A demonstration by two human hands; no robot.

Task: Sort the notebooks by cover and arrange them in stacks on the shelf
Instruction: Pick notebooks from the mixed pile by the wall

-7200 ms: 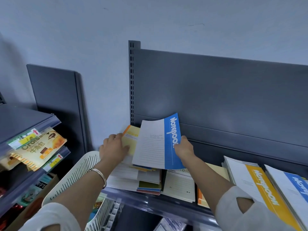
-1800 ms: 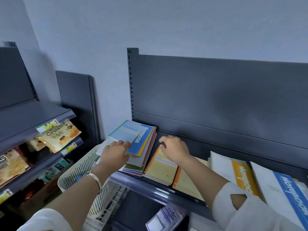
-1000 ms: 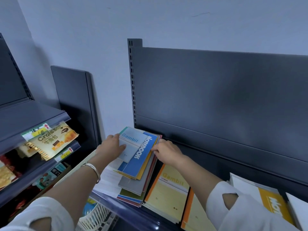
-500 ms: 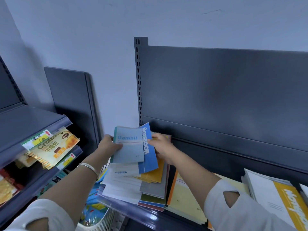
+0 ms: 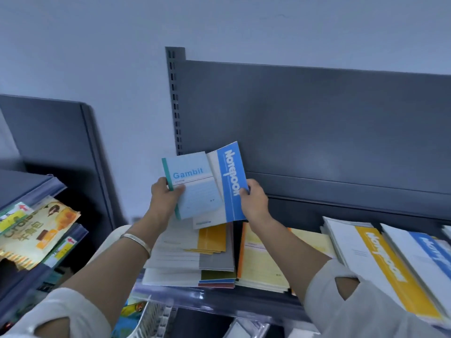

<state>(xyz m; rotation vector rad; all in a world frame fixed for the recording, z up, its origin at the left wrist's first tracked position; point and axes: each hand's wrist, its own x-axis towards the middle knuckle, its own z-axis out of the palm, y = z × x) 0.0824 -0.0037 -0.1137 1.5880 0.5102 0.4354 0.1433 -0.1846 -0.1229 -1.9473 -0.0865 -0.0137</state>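
My left hand [image 5: 164, 200] pinches a light-blue "Gambit" notebook [image 5: 195, 186] by its left edge. Behind it my right hand [image 5: 253, 203] grips a white notebook with a blue "Notebook" band [image 5: 230, 181]. Both are raised above a mixed pile of notebooks [image 5: 192, 259] at the left end of the shelf [image 5: 219, 300]. Just right of the pile lies a stack of yellow "Gambit" notebooks with orange spines [image 5: 261, 259]. Farther right sit a stack with a yellow band [image 5: 380, 264] and a stack with a blue band [image 5: 429, 252].
A dark grey back panel [image 5: 317, 123] rises behind the shelf. A white plastic basket [image 5: 151, 320] sits below the shelf's left end. Another shelf unit at the left holds snack packets [image 5: 36, 230].
Both hands have lifted the two top notebooks higher off the mixed pile and fanned them apart, the blue-band one swinging right. The view has shifted, showing the right-hand stacks again.
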